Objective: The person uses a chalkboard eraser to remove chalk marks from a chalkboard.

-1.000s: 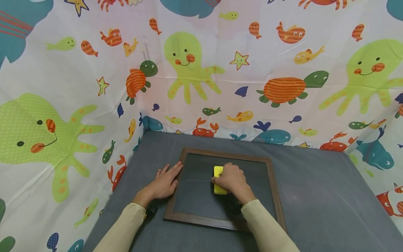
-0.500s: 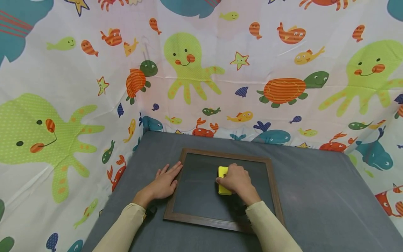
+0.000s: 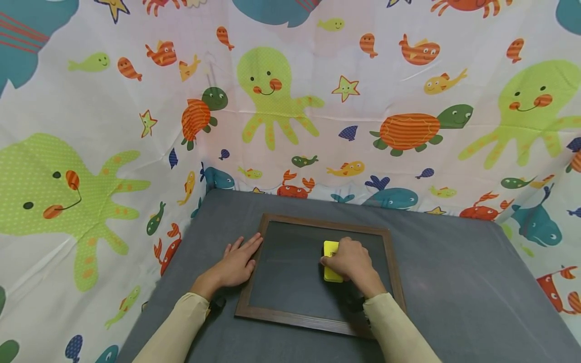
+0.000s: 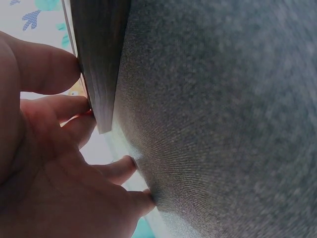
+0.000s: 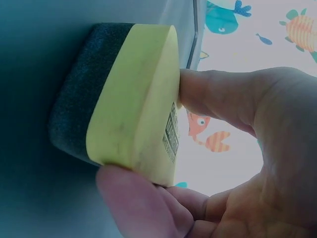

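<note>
Shifted rightward since the earlier frame: the yellow eraser (image 3: 333,275), together with the right hand (image 3: 351,259), whose thumb and fingers pinch its sides. It sits near the middle of the dark board (image 3: 286,287), its felt layer (image 5: 81,89) facing the surface. Left hand (image 3: 233,264), unmoved: fingers spread, some touching the left side of the brown frame (image 3: 295,318), others the grey cloth (image 3: 467,282). Sea-creature fabric (image 3: 277,159) hangs behind.

White backdrop (image 3: 390,93) – printed octopuses (image 3: 264,70), turtles (image 3: 408,131), crabs (image 3: 292,191), whales (image 3: 395,198) etc. – behind & beside grey cloth-topped tbl (image 3: 463,272).
</note>
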A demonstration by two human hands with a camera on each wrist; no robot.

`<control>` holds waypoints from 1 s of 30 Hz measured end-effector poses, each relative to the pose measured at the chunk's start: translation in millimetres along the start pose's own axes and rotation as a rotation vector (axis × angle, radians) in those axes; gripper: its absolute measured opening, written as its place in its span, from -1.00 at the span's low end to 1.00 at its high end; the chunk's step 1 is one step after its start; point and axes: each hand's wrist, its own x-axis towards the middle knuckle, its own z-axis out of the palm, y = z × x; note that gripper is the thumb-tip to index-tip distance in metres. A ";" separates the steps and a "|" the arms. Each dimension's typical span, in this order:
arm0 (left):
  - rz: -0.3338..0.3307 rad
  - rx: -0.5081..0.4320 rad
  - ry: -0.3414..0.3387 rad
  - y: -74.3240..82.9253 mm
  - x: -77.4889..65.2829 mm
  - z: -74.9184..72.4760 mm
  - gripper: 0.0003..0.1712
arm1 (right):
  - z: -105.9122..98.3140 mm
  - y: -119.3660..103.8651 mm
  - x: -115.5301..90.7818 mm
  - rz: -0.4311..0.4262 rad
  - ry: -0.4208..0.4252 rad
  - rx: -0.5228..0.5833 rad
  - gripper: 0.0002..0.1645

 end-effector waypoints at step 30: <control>-0.002 -0.006 -0.009 -2.5 1.5 0.3 -0.20 | -18.5 33.9 0.4 0.056 -0.005 -0.008 -0.17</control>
